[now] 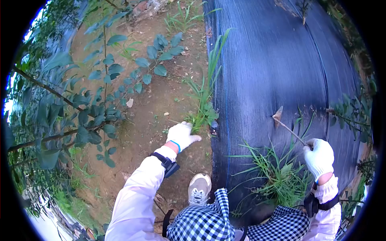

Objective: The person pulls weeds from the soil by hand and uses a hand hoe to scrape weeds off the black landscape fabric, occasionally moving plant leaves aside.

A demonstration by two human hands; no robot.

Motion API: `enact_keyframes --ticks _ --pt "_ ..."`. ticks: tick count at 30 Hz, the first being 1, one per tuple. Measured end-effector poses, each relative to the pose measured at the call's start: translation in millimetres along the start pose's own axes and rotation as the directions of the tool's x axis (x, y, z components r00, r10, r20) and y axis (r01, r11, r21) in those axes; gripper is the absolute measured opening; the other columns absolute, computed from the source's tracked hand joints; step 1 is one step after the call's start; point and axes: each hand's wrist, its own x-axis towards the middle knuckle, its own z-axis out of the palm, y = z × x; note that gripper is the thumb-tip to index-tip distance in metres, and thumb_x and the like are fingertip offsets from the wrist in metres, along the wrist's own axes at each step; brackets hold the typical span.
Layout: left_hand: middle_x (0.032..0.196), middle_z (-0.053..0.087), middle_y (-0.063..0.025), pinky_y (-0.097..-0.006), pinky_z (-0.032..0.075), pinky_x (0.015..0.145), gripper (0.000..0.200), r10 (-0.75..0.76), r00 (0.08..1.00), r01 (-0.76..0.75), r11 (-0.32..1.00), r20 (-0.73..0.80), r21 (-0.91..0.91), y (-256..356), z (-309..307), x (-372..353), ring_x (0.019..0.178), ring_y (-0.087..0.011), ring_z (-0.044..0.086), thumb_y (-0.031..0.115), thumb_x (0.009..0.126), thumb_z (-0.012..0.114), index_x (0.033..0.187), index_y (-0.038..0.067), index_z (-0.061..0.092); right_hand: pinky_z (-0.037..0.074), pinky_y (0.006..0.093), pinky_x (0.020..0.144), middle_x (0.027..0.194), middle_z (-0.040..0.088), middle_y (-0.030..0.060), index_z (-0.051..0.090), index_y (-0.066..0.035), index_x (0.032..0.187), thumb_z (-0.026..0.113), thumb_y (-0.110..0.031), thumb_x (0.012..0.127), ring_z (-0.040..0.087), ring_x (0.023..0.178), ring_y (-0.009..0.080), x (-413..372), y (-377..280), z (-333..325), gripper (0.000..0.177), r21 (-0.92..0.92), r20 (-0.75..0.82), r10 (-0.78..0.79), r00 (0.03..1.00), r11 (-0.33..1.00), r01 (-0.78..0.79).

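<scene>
My left hand (181, 136), in a white knit glove, is low over bare soil at the base of a green weed clump (197, 119). Its thumb points out to the right, apart from the fingers, whose tips reach the weed's edge; no grip on it shows. In my right hand (320, 157), also gloved, is the thin handle of a small hand hoe (277, 115). The hoe's soil-stained triangular blade is over the black ground cover (261, 72). Left of that hand lies a heap of grass weeds (281, 180) on the sheet.
Leafy branches (84, 116) reach in from the left over the soil (148, 104). Tall grass (213, 60) lines the ground cover's edge. Another leafy branch (350, 116) is at the right. My shoe (199, 188) stands on soil beside the sheet.
</scene>
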Motion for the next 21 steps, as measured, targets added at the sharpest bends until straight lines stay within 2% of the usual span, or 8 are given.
enact_keyframes --ticks 6,9,10,11,13,16,19,21 --pt "0.088 0.069 -0.0182 -0.0447 0.052 0.078 0.037 0.049 0.992 -0.063 0.990 0.117 0.125 6 10 26 0.086 -0.0369 0.066 0.041 0.081 0.060 0.094 0.008 0.070 0.052 0.0411 0.071 0.076 0.069 0.0157 0.073 -0.005 0.081 0.066 -0.017 0.076 0.067 0.075 0.0330 1 -8 5 0.015 0.005 -0.031 -0.030 0.999 1.000 0.030" --pt "0.090 0.069 -0.0196 -0.0433 0.052 0.078 0.037 -0.018 1.000 0.021 0.973 0.013 -0.232 -5 5 23 0.085 -0.0360 0.067 0.038 0.082 0.060 0.098 0.006 0.070 0.052 0.0411 0.071 0.075 0.069 0.0155 0.073 -0.005 0.081 0.066 -0.017 0.076 0.067 0.074 0.0330 0 -6 4 0.015 0.003 -0.033 -0.018 0.999 1.000 0.018" --pt "0.090 0.069 -0.0218 -0.0410 0.050 0.079 0.037 -0.050 0.999 0.048 0.829 0.012 -0.557 -12 4 21 0.085 -0.0333 0.067 0.034 0.085 0.061 0.102 0.002 0.069 0.052 0.0411 0.071 0.075 0.069 0.0154 0.073 -0.005 0.081 0.066 -0.017 0.076 0.067 0.074 0.0329 0 -7 2 0.015 0.012 -0.029 -0.010 1.000 1.000 0.010" --pt "0.089 0.068 -0.0231 -0.0393 0.049 0.080 0.038 -0.144 0.987 0.019 0.560 -0.074 -0.828 -13 10 18 0.085 -0.0297 0.067 0.031 0.086 0.062 0.106 -0.001 0.066 0.052 0.0411 0.071 0.075 0.069 0.0153 0.073 -0.005 0.081 0.066 -0.017 0.076 0.067 0.074 0.0329 -2 -7 -1 0.016 0.013 -0.016 -0.003 1.000 1.000 0.003" --pt "0.096 0.068 -0.0239 -0.0397 0.050 0.081 0.039 -0.197 0.976 0.082 0.724 -0.091 -0.685 -25 1 18 0.088 -0.0339 0.066 0.031 0.089 0.059 0.111 0.000 0.064 0.052 0.0413 0.071 0.074 0.069 0.0154 0.073 -0.005 0.081 0.066 -0.018 0.076 0.067 0.074 0.0330 -5 -3 1 0.016 -0.011 -0.023 -0.016 1.000 1.000 0.016" --pt "0.099 0.067 -0.0225 -0.0439 0.050 0.084 0.039 -0.031 0.999 0.019 0.963 -0.042 -0.271 -21 2 17 0.093 -0.0407 0.063 0.038 0.090 0.055 0.102 0.002 0.064 0.052 0.0414 0.071 0.074 0.069 0.0155 0.073 -0.005 0.081 0.066 -0.018 0.076 0.067 0.074 0.0329 -2 0 1 0.016 -0.017 -0.037 -0.034 0.999 0.999 0.033" --pt "0.096 0.067 -0.0207 -0.0460 0.051 0.082 0.039 0.026 0.989 -0.032 0.999 0.147 0.039 9 -17 6 0.093 -0.0396 0.064 0.041 0.086 0.058 0.096 0.004 0.065 0.052 0.0414 0.071 0.075 0.069 0.0154 0.073 -0.005 0.081 0.066 -0.018 0.076 0.067 0.074 0.0329 -1 -2 0 0.016 -0.002 -0.022 -0.021 1.000 1.000 0.021" --pt "0.096 0.068 -0.0193 -0.0450 0.051 0.081 0.038 0.080 0.990 -0.095 0.988 0.118 0.124 14 -9 11 0.092 -0.0394 0.065 0.041 0.083 0.061 0.096 0.006 0.068 0.052 0.0414 0.071 0.075 0.069 0.0152 0.073 -0.005 0.081 0.066 -0.018 0.076 0.067 0.075 0.0329 -2 -4 0 0.016 0.000 -0.013 -0.012 1.000 1.000 0.012"
